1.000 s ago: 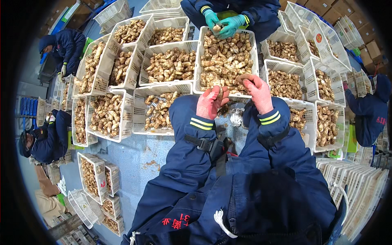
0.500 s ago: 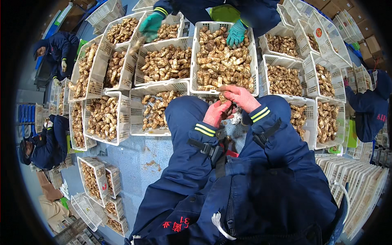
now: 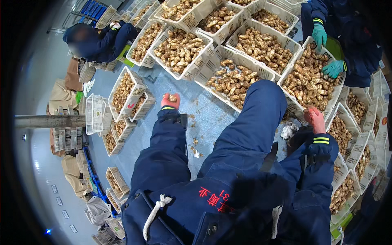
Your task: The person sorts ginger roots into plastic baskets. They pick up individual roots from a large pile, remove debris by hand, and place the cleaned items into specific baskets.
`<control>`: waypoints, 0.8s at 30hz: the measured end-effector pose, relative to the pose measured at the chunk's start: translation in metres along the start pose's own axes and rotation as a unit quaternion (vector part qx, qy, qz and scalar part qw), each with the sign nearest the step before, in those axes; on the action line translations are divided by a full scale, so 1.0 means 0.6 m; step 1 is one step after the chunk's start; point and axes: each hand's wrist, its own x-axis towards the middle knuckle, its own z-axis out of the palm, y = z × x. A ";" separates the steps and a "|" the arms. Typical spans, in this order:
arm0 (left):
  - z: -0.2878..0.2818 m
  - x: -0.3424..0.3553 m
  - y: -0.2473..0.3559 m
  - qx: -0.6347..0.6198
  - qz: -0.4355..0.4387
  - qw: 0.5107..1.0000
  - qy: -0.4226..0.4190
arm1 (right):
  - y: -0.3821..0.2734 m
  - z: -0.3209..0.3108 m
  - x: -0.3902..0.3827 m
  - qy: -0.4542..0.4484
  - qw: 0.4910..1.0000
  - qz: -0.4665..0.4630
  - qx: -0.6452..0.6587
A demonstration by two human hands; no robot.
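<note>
My left hand (image 3: 170,102) is stretched out to the left over the blue floor, its fingers closed round a brown-and-white mushroom (image 3: 173,98). It is close to a white crate (image 3: 139,83) of mushrooms standing on the floor. On the other side, my right hand (image 3: 315,119) is closed beside the near edge of a large white crate (image 3: 297,103) heaped with mushrooms (image 3: 309,77). What its fingers hold, if anything, is hidden. A co-worker's two green-gloved hands (image 3: 332,69) are at that same crate's far side.
More crates of mushrooms stand beyond my knees, including a partly filled crate (image 3: 213,83). Several are stacked at the right (image 3: 344,161). Another person (image 3: 98,43) sits at the upper left. A metal pole (image 3: 49,121) reaches in from the left. Scraps (image 3: 196,153) lie on the floor.
My view has swung to the left. My hands, together over the mushroom before, are now far apart: the left has carried a mushroom out leftward, the right stays near the large crate.
</note>
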 end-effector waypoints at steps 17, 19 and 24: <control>0.048 -0.006 0.032 0.151 0.028 0.983 -0.106 | -0.006 0.001 0.004 0.007 0.998 0.037 0.041; 0.132 -0.027 -0.036 0.128 0.010 0.969 -0.213 | 0.010 -0.002 0.002 0.049 0.998 -0.002 0.043; 0.327 -0.144 -0.281 0.163 -0.125 0.860 -0.468 | 0.027 -0.035 0.017 -0.015 0.998 0.010 0.058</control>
